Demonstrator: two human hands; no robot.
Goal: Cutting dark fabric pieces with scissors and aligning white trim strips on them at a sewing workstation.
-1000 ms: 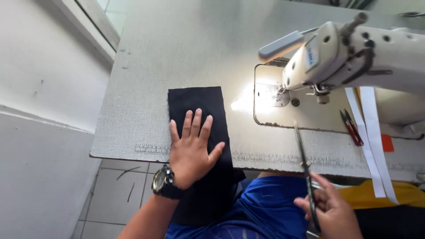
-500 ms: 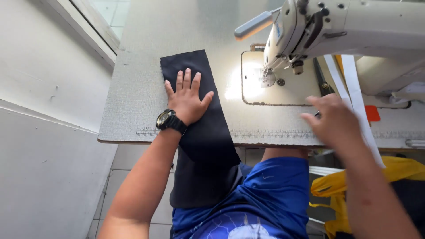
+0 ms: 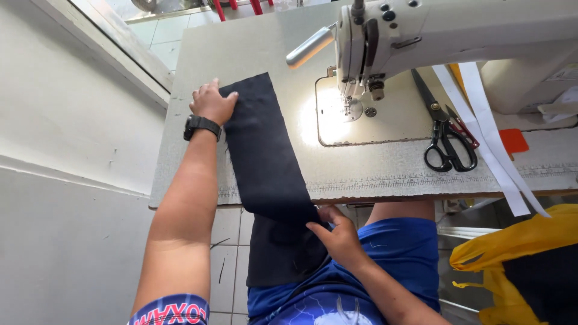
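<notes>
A long strip of black fabric lies across the sewing table and hangs over its front edge onto my lap. My left hand, with a black watch on the wrist, grips the far left corner of the fabric. My right hand pinches the fabric's right edge just below the table's front edge. To the right of the fabric stands a white sewing machine, its needle over a brightly lit metal plate.
Black-handled scissors and a small red-handled snipper lie on the table right of the machine. White tape strips hang over the front edge. Yellow cloth sits at lower right. A white wall runs along the left.
My left hand slid from the fabric's middle to its far left corner. My right hand set down the scissors on the table and came back to grip the fabric's lower edge.
</notes>
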